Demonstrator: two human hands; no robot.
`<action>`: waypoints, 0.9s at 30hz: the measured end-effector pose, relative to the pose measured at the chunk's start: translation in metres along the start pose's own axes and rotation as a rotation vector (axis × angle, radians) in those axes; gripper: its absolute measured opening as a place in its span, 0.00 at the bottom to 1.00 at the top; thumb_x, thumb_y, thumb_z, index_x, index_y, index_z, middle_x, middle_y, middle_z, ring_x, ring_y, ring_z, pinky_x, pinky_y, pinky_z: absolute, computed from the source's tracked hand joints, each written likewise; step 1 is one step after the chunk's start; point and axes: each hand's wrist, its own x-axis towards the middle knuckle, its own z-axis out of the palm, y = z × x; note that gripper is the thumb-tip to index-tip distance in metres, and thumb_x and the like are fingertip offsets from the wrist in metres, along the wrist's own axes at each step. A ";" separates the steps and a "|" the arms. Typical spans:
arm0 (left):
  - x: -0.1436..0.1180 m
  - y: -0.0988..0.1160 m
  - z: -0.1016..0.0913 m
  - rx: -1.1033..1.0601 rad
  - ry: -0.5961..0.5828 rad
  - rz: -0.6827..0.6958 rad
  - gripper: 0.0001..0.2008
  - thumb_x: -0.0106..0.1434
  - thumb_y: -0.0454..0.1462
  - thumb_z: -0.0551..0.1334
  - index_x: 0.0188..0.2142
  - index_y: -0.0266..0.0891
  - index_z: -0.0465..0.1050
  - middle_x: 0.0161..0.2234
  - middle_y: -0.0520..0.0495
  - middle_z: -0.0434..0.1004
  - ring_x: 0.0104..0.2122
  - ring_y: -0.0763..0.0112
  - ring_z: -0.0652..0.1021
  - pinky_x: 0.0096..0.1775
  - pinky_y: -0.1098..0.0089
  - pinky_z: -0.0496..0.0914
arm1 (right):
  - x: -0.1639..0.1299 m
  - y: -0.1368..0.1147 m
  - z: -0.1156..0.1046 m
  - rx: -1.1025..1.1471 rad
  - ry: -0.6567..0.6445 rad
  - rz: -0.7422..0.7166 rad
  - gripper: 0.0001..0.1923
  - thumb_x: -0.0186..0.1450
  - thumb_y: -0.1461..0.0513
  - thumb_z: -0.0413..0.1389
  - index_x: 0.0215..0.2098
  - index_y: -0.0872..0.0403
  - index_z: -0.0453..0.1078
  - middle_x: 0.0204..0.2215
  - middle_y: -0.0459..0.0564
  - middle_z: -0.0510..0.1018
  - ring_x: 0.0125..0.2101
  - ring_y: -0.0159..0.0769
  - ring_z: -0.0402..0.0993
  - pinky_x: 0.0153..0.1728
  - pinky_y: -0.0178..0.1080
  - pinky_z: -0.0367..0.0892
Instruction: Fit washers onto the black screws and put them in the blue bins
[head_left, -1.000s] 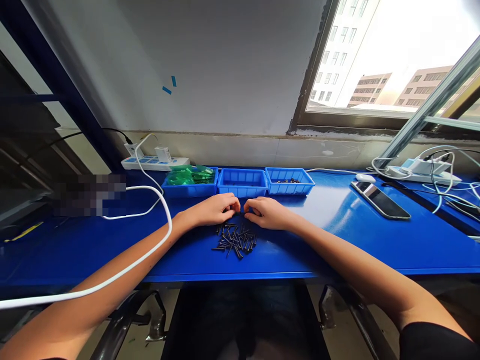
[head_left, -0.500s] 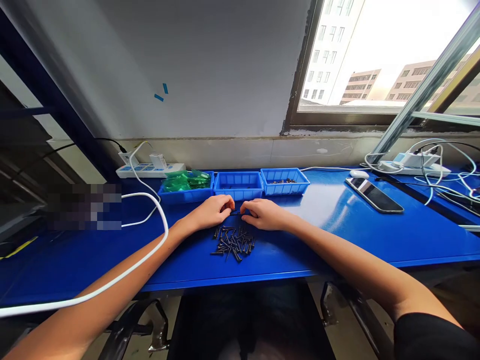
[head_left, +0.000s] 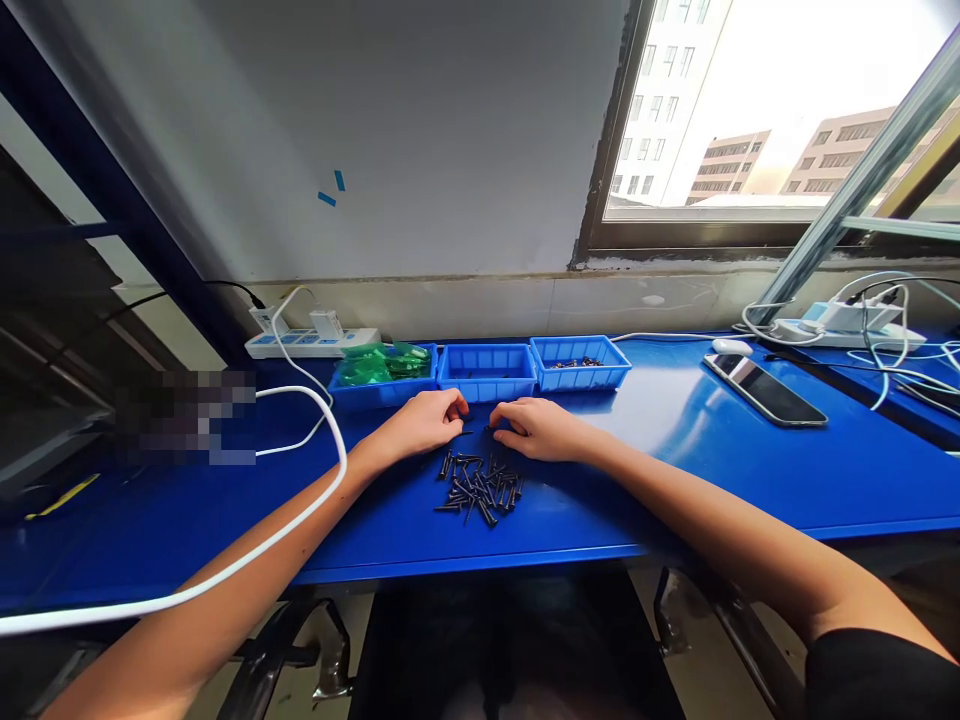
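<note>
My left hand (head_left: 427, 420) is closed in a pinch, and the thin dark shaft of a screw (head_left: 466, 432) pokes out from its fingertips. Facing it across a small gap, my right hand (head_left: 546, 430) has thumb and forefinger pinched on a tiny dark piece, too small to name. Just below both hands, a loose pile of black screws (head_left: 487, 490) lies on the blue table (head_left: 585, 510). Right behind the hands stands a blue bin (head_left: 487, 388) with a few dark bits at its bottom.
A left bin (head_left: 343, 398) holds green plastic bags (head_left: 382, 364); a right bin (head_left: 581, 378) holds small metal parts. A phone (head_left: 769, 390) and a white earbud case (head_left: 731, 347) lie at right. A white cable (head_left: 341, 455) arches over my left forearm. Power strips (head_left: 311, 343) stand at the back.
My hands have moved slightly apart, and the dark piece that bridged them now shows as separate bits at each hand. The whole view has shifted a little.
</note>
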 end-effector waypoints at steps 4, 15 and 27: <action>0.000 -0.001 0.001 0.019 -0.004 0.019 0.11 0.53 0.33 0.52 0.35 0.36 0.69 0.27 0.50 0.74 0.28 0.69 0.75 0.32 0.72 0.67 | 0.001 0.001 0.001 0.014 -0.003 0.012 0.11 0.64 0.61 0.52 0.43 0.55 0.68 0.29 0.48 0.75 0.32 0.33 0.69 0.31 0.33 0.57; 0.000 -0.004 -0.002 0.063 -0.033 0.054 0.12 0.53 0.34 0.51 0.36 0.36 0.68 0.27 0.50 0.73 0.27 0.69 0.74 0.31 0.71 0.66 | 0.001 0.003 0.004 -0.007 0.007 -0.001 0.11 0.64 0.61 0.51 0.44 0.55 0.68 0.31 0.49 0.75 0.31 0.33 0.68 0.31 0.34 0.55; 0.001 -0.008 -0.002 0.048 -0.035 0.132 0.13 0.52 0.35 0.51 0.36 0.36 0.68 0.26 0.51 0.72 0.26 0.70 0.73 0.30 0.72 0.66 | -0.001 0.000 0.002 -0.006 0.023 0.025 0.11 0.64 0.60 0.52 0.44 0.55 0.69 0.27 0.47 0.73 0.30 0.33 0.68 0.30 0.34 0.54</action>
